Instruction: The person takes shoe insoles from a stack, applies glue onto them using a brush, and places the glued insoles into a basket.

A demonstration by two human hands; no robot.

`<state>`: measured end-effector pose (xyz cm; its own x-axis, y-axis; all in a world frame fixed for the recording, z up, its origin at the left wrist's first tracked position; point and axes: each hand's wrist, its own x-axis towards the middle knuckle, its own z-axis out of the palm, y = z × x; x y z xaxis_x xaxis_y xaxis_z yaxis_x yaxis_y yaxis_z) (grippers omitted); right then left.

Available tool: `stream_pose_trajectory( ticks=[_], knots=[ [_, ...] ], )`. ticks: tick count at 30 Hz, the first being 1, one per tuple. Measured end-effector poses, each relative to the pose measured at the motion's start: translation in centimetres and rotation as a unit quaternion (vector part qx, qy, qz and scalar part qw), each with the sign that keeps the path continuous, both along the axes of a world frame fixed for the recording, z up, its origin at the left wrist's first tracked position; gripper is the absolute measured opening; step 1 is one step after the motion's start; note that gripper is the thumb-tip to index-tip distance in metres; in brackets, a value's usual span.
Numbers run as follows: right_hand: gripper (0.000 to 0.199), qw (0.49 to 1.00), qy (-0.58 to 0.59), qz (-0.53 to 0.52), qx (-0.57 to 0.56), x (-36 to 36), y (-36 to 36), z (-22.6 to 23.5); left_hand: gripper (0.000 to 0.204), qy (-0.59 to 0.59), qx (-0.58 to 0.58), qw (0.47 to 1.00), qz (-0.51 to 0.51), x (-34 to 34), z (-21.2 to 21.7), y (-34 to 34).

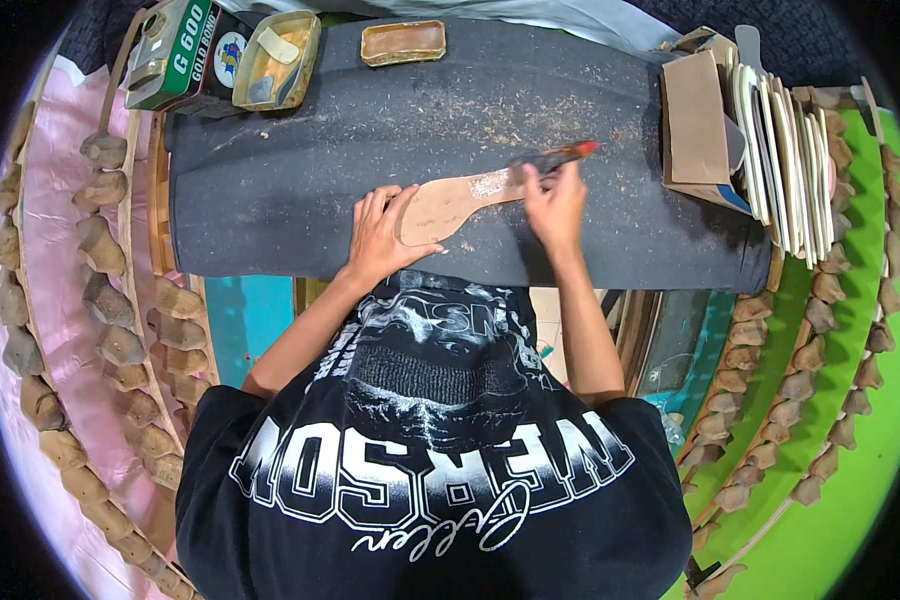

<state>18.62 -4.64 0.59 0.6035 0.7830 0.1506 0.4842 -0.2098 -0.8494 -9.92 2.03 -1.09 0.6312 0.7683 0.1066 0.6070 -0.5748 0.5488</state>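
A tan, sole-shaped insole board lies on the dark-covered table, wide end to the left. My left hand grips that wide end, with fingers along the upper edge and the thumb along the lower edge. The narrow right end has a pale, scuffed or shiny patch. Above this end, my right hand is closed round a dark hand tool with a red end, tilted up to the right. Motion blurs the tool, so its exact kind and whether it touches the board cannot be made out.
Small shavings dot the table. At the back stand a green and silver can, a stained tray holding scrapers and a shallow brown dish. A cardboard box with upright pale sheets is at right. Shoe lasts line racks on both sides.
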Motion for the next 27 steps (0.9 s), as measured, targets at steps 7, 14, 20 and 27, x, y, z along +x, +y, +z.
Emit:
stream_pose_trajectory(
  ticks=[7,14,20,27],
  knots=[
    [0.031,0.994,0.076,-0.027,0.073,-0.6,-0.7,-0.5,0.109,0.003,0.000,1.000,-0.003,0.3,0.2,0.1],
    [0.029,0.994,0.021,-0.107,-0.002,1.7,-0.7,0.2,0.104,0.003,-0.002,1.000,0.000,0.3,0.4,0.1],
    [0.032,0.992,0.069,-0.071,0.083,0.3,-1.6,-1.4,0.104,0.004,0.007,1.000,-0.002,0.4,0.3,0.0],
    [0.032,0.992,-0.033,-0.118,0.042,1.3,-2.2,-1.2,0.102,0.009,0.004,1.000,0.003,0.6,0.6,0.0]
  ],
)
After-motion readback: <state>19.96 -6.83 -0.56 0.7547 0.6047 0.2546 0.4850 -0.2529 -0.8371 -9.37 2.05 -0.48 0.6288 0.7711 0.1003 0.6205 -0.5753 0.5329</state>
